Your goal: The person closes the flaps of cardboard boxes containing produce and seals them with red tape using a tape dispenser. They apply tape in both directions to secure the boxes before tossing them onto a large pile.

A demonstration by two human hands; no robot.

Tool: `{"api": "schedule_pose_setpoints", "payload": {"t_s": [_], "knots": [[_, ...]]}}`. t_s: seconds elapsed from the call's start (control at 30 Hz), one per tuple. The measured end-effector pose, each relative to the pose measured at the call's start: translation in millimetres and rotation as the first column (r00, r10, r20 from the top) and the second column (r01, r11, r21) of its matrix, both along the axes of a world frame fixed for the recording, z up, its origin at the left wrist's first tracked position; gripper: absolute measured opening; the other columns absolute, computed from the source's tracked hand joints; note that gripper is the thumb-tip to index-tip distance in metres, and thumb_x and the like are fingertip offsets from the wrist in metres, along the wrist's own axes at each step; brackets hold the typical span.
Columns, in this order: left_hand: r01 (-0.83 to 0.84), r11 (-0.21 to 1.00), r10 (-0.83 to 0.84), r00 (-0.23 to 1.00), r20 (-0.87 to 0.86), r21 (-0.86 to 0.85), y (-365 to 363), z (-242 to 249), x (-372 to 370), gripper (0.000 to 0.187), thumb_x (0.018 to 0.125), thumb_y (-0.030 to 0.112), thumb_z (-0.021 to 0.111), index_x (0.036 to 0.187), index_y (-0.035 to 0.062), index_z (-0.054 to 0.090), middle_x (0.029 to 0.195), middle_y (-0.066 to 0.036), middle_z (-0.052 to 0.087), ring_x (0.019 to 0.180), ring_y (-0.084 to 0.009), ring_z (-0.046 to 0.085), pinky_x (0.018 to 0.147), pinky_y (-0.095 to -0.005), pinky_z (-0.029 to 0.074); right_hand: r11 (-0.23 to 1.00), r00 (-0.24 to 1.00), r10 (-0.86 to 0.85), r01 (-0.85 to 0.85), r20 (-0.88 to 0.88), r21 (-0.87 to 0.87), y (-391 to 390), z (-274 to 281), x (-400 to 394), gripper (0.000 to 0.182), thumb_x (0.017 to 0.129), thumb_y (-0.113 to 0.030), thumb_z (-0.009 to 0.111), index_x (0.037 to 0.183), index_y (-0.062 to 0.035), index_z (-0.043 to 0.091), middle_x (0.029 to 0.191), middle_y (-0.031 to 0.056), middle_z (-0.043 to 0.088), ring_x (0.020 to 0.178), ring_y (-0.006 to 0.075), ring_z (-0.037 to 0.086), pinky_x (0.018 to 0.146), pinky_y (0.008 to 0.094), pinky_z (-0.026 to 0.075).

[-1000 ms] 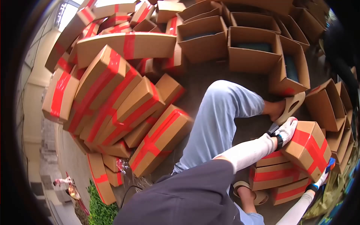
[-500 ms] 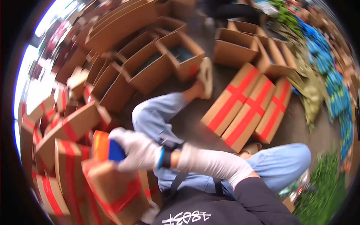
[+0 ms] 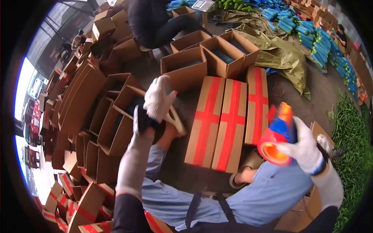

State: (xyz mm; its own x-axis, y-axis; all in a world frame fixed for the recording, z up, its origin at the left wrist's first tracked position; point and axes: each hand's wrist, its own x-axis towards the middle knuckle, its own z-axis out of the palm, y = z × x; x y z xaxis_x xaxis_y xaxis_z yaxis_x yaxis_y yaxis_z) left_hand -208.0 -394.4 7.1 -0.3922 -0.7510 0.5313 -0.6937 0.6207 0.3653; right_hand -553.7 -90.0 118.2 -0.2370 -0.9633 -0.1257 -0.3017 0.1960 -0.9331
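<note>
My right hand (image 3: 305,149), in a white knit glove, grips a tape dispenser (image 3: 280,134) with orange and blue parts and a red tape roll, above my right knee. My left hand (image 3: 158,100), also gloved, is raised near the open cartons with thumb and fingers apart; a small red spot shows at its thumb tip. Three closed cartons with crossed red tape lie side by side on the floor between my legs: a left one (image 3: 205,120), a middle one (image 3: 230,126) and a right one (image 3: 257,103).
Open cartons (image 3: 184,73) stand beyond the taped ones, more at left (image 3: 116,124). Taped boxes (image 3: 87,206) pile up at lower left. A person in dark clothes (image 3: 151,23) is at the top. Olive sheeting (image 3: 287,58), blue-wrapped bundles (image 3: 320,46) and green produce (image 3: 351,139) lie right.
The dispenser has moved in my right hand from a taped box at lower left across to the right. My left hand has risen to left of centre. The view has turned.
</note>
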Motion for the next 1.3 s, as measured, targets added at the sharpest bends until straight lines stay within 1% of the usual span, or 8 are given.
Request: {"api": "schedule_pose_setpoints", "payload": {"t_s": [0.23,0.4,0.5,0.63,0.8,1.03,1.23,1.3], "knots": [[-0.231,0.933,-0.051,0.672,0.739,0.275,-215,-97,-123,0.058,0.079,0.031,0.088,0.127,0.0077,0.066,0.119,-0.021,0.074,0.115,-0.0400,0.070,0.101,-0.0483,0.055,0.952,0.817,-0.296,0.295,-0.495,-0.082,99,-29,-64,0.088,0.060,-0.015,0.087,0.140,0.0015,0.053,0.123,0.0163,0.067,0.108,0.0295,0.070,0.096,0.0394,0.055],[-0.017,0.947,-0.191,0.773,0.605,0.321,-239,-108,-111,0.048,0.082,0.033,0.084,0.117,0.0016,0.074,0.109,-0.027,0.075,0.109,-0.0432,0.071,0.093,-0.0491,0.056,0.920,0.742,-0.317,0.393,-0.591,-0.001,45,-30,-64,0.082,0.059,-0.014,0.089,0.133,0.0010,0.057,0.112,0.0151,0.070,0.101,0.0279,0.072,0.092,0.0403,0.057],[0.061,0.980,-0.174,0.728,0.663,0.189,-213,-55,-120,0.042,0.081,0.029,0.082,0.111,0.0005,0.075,0.104,-0.026,0.075,0.103,-0.0433,0.072,0.090,-0.0478,0.058,0.975,0.847,-0.211,0.217,-0.487,-0.046,34,-23,-66,0.084,0.058,-0.018,0.092,0.133,0.0013,0.058,0.109,0.0141,0.070,0.096,0.0264,0.072,0.091,0.0397,0.058],[0.053,0.903,-0.237,0.889,0.391,0.425,-116,36,-92,0.029,0.088,0.023,0.074,0.112,0.0059,0.077,0.094,-0.020,0.077,0.090,-0.0359,0.076,0.080,-0.0427,0.059,0.984,0.896,-0.172,0.141,-0.409,-0.106,41,-25,-56,0.085,0.059,-0.019,0.093,0.133,0.0022,0.057,0.109,0.0117,0.069,0.096,0.0231,0.070,0.090,0.0369,0.056],[0.332,0.910,-0.409,0.632,0.658,0.246,14,106,-78,0.016,0.087,0.021,0.076,0.098,0.0096,0.077,0.088,-0.013,0.072,0.086,-0.0333,0.074,0.078,-0.0435,0.058,0.983,0.843,-0.183,0.157,-0.506,-0.094,38,-25,-48,0.077,0.070,-0.022,0.096,0.135,-0.0014,0.059,0.115,0.0140,0.073,0.105,0.0240,0.073,0.095,0.0366,0.057],[0.640,0.655,-0.697,0.304,0.650,0.403,135,9,-116,0.011,0.094,0.023,0.066,0.092,0.0133,0.070,0.083,-0.005,0.070,0.086,-0.0285,0.075,0.071,-0.0419,0.060,0.983,0.969,-0.185,0.183,-0.165,-0.030,53,-69,-72,0.075,0.079,-0.028,0.092,0.139,-0.0004,0.057,0.124,0.0119,0.071,0.115,0.0186,0.067,0.103,0.0353,0.053],[0.584,0.810,-0.580,0.792,0.189,0.040,163,26,-78,0.022,0.082,0.021,0.083,0.092,0.0091,0.067,0.089,-0.010,0.069,0.077,-0.0322,0.069,0.071,-0.0401,0.057,0.973,0.977,-0.177,0.156,-0.117,-0.170,55,-99,-107,0.069,0.082,-0.027,0.085,0.141,-0.0045,0.057,0.124,0.0057,0.067,0.115,0.0158,0.063,0.104,0.0346,0.050],[0.223,0.969,-0.228,0.973,-0.040,-0.105,149,2,-41,0.016,0.089,0.013,0.077,0.096,0.0061,0.065,0.089,-0.010,0.068,0.073,-0.0257,0.066,0.071,-0.0352,0.055,0.954,0.985,-0.172,0.167,0.003,-0.247,24,-100,-99,0.069,0.082,-0.026,0.084,0.141,-0.0045,0.057,0.125,0.0055,0.067,0.116,0.0157,0.063,0.104,0.0342,0.050]]}}
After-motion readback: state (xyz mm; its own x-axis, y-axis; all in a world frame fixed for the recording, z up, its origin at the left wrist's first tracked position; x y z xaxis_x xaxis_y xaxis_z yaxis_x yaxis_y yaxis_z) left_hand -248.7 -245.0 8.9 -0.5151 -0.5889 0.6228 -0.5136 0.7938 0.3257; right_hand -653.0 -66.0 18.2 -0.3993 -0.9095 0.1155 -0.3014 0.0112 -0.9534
